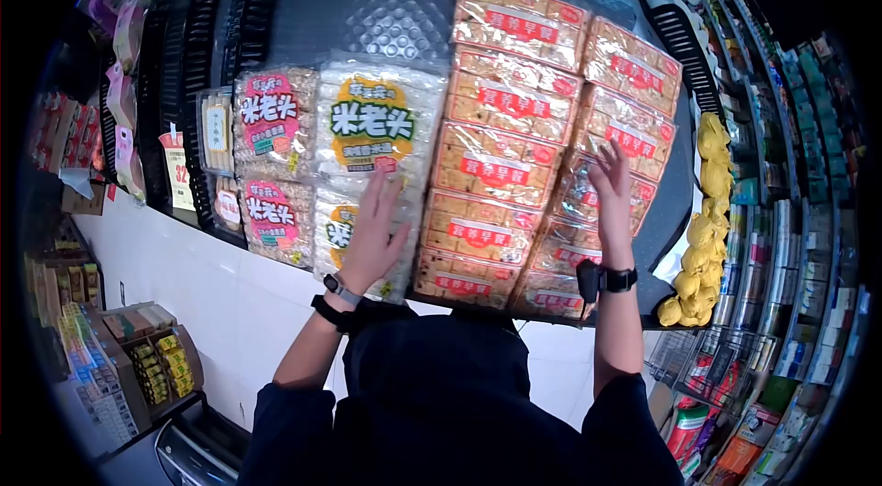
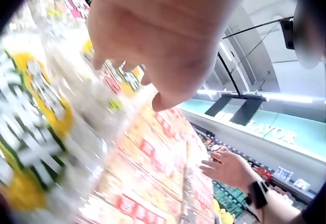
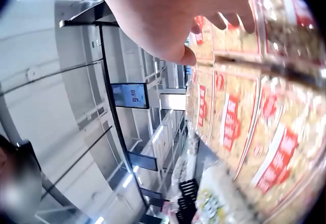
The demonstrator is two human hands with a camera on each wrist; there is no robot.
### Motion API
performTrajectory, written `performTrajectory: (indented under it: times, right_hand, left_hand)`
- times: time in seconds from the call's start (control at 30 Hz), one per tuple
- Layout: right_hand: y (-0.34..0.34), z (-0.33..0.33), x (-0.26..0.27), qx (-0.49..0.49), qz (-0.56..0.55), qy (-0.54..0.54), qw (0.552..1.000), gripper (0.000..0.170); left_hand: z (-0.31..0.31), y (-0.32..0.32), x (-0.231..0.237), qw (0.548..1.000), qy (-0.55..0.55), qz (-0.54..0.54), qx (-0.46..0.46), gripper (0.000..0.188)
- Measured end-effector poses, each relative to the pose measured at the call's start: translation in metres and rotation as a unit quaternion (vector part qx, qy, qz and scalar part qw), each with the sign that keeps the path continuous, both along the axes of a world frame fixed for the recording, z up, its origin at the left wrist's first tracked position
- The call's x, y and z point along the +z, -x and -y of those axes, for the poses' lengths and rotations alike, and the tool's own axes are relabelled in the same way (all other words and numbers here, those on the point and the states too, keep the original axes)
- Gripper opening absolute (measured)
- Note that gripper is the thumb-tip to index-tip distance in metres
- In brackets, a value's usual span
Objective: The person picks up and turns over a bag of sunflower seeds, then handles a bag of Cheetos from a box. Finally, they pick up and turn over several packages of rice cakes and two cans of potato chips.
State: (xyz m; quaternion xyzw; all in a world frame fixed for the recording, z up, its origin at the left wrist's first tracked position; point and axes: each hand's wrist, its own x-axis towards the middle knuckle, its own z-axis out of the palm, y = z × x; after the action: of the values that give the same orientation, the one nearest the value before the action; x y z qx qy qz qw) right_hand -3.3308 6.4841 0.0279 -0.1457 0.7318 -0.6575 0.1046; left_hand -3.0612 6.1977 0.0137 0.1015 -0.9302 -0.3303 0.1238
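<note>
My left hand [image 1: 375,224] lies with extended fingers over two clear bags of white puffed rice snacks with yellow-and-green labels. Its fingertips are at the lower edge of the upper rice snack bag [image 1: 372,123] and overlap the lower bag [image 1: 340,233]. In the left wrist view, a rice snack bag [image 2: 33,112] fills the left side. Over the right column of wrapped biscuit packs [image 1: 629,132] is my right hand [image 1: 614,192], its fingers spread and slightly bent, gripping nothing. A second column of biscuit packs [image 1: 496,164] with red-and-white labels runs between the hands.
Pink-labelled snack bags [image 1: 274,114] lie left of the white ones. Black slotted dividers [image 1: 197,54] and a price card [image 1: 177,169] stand farther left. Yellow bundles [image 1: 706,210] line the display's right edge. Bubbled plastic [image 1: 395,27] covers part of the grey surface behind.
</note>
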Motion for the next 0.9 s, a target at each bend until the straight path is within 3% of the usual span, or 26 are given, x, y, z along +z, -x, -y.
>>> performTrajectory:
  times: [0.03, 0.1, 0.13, 0.2, 0.27, 0.3, 0.37, 0.43, 0.53, 0.6, 0.7, 0.77, 0.9]
  right_hand:
    - [-0.031, 0.019, 0.011, 0.033, 0.115, 0.022, 0.993, 0.062]
    - [-0.077, 0.057, 0.002, 0.111, 0.175, 0.014, 0.978, 0.056]
    - [-0.095, 0.077, -0.002, 0.142, 0.171, -0.029, 0.975, 0.054]
    - [-0.119, 0.119, -0.012, 0.163, 0.171, -0.012, 0.972, 0.055]
    - [-0.131, 0.16, -0.02, 0.156, 0.158, -0.011, 0.975, 0.056]
    - [-0.136, 0.178, -0.022, 0.144, 0.141, -0.013, 0.979, 0.059]
    - [-0.148, 0.204, -0.024, 0.121, 0.118, -0.015, 0.986, 0.062]
    - [-0.151, 0.225, -0.029, 0.09, 0.045, -0.068, 0.993, 0.068]
    - [-0.155, 0.238, -0.052, 0.068, 0.009, -0.054, 0.996, 0.075]
    - [-0.157, 0.243, -0.043, 0.05, 0.066, -0.038, 0.996, 0.08]
    - [-0.154, 0.25, -0.023, 0.02, 0.035, -0.032, 0.999, 0.083]
    - [-0.149, 0.267, -0.003, 0.008, -0.011, -0.018, 1.0, 0.085]
    - [-0.094, 0.301, 0.016, -0.015, -0.159, -0.037, 0.987, 0.089]
  left_hand:
    - [0.027, -0.016, 0.006, 0.999, 0.005, 0.0, 0.041, 0.062]
    - [0.079, -0.042, 0.003, 0.995, -0.021, -0.004, 0.094, 0.06]
    - [0.101, -0.052, -0.003, 0.995, -0.039, -0.013, 0.095, 0.059]
    - [0.129, -0.065, -0.014, 0.994, -0.06, -0.021, 0.093, 0.058]
    - [0.149, -0.063, -0.028, 0.976, -0.208, -0.031, 0.056, 0.057]
    - [0.155, -0.06, -0.034, 0.976, -0.209, -0.033, 0.048, 0.057]
    - [0.163, -0.047, -0.046, 0.943, -0.324, -0.041, 0.071, 0.057]
    - [0.169, -0.036, -0.05, 0.945, -0.317, -0.052, 0.061, 0.057]
    - [0.164, -0.029, -0.032, 0.99, -0.115, 0.022, 0.077, 0.067]
    - [0.163, -0.024, -0.032, 0.985, -0.163, 0.027, 0.06, 0.07]
    - [0.17, -0.005, -0.015, 0.966, -0.247, 0.07, 0.046, 0.07]
    - [0.174, 0.015, -0.001, 0.984, -0.177, -0.009, 0.029, 0.066]
    - [0.213, 0.086, 0.05, 0.974, -0.207, -0.092, 0.012, 0.056]
